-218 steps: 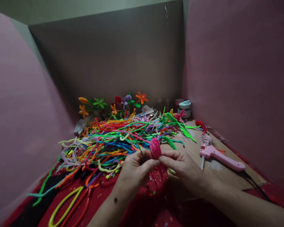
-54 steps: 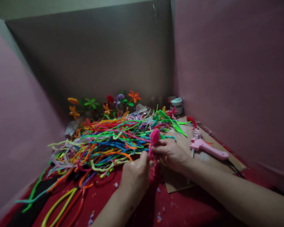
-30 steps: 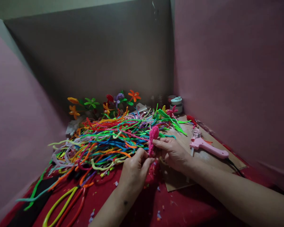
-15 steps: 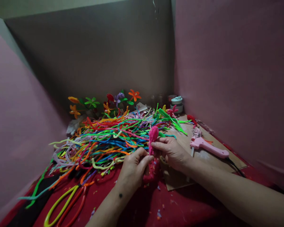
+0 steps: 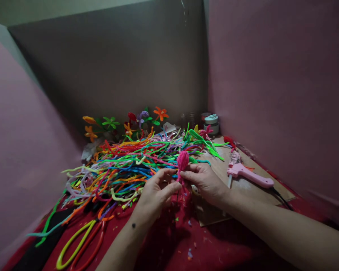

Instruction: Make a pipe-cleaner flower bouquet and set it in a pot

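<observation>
In the head view a bright pink pipe-cleaner flower bud (image 5: 183,161) stands upright, its rounded looped top above my fingers and its ends hanging below. My right hand (image 5: 205,182) pinches the base of the bud from the right between thumb and fingers. From the left, my left hand (image 5: 159,188) curls around the lower part, index fingertip by the base and thumb at the strands below; a gap shows between that thumb and finger. Just behind lies a big heap of coloured pipe cleaners (image 5: 127,162).
A pink glue gun (image 5: 251,177) lies on a brown board (image 5: 243,194) at right, its cord trailing off. Finished pipe-cleaner flowers (image 5: 161,113) stand at the back beside a lidded jar (image 5: 211,124). Yellow-and-red-handled pliers or scissors (image 5: 62,252) rest front left on the red cloth (image 5: 169,248).
My left thumb and index finger have spread apart and shifted slightly left. The pink strands below the bud hang more freely. My right hand keeps its pinch at almost the same place.
</observation>
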A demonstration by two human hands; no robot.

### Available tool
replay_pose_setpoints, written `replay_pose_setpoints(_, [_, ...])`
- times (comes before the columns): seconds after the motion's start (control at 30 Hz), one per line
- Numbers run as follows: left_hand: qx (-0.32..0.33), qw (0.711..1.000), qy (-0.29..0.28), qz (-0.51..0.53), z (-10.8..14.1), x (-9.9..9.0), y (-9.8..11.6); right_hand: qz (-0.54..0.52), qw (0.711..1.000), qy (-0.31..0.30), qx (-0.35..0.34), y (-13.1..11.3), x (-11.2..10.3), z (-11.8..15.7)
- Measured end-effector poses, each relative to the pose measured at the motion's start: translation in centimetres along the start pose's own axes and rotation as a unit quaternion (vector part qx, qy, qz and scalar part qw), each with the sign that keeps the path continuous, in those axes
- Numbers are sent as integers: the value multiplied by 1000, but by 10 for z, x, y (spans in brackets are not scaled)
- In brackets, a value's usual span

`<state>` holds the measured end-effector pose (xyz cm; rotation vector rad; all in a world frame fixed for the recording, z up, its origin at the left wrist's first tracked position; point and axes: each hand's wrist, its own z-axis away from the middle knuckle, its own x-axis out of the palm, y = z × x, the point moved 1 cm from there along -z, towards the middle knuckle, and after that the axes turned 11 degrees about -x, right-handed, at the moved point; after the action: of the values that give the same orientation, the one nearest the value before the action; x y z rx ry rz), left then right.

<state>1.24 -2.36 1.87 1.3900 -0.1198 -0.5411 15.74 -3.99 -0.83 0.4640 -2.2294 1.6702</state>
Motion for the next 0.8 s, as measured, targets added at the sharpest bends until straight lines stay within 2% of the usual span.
replay_pose_setpoints(0.1, [-37,997,-37,50,2,5,4,33,999,-7,-19,1,0,2])
replay_pose_setpoints(0.2, [-27,995,-7,96,-1,11,3,53,998,-19,-24,0,2,3])
replay_pose_setpoints(0.37, [-28,987,-11,160,-8,15,-9,40,998,-42,1,-5,8,5])
replay_pose_setpoints(0.53, [-17,987,12,161,-8,13,-13,25,997,-72,-5,-3,6,5])
replay_pose_setpoints(0.67, [-7,985,48,165,-6,15,-12,5,999,-46,-1,-1,2,4])
replay_pose_setpoints(0.8, [-5,978,45,205,-4,18,-9,-16,1000,-12,16,-3,3,4])
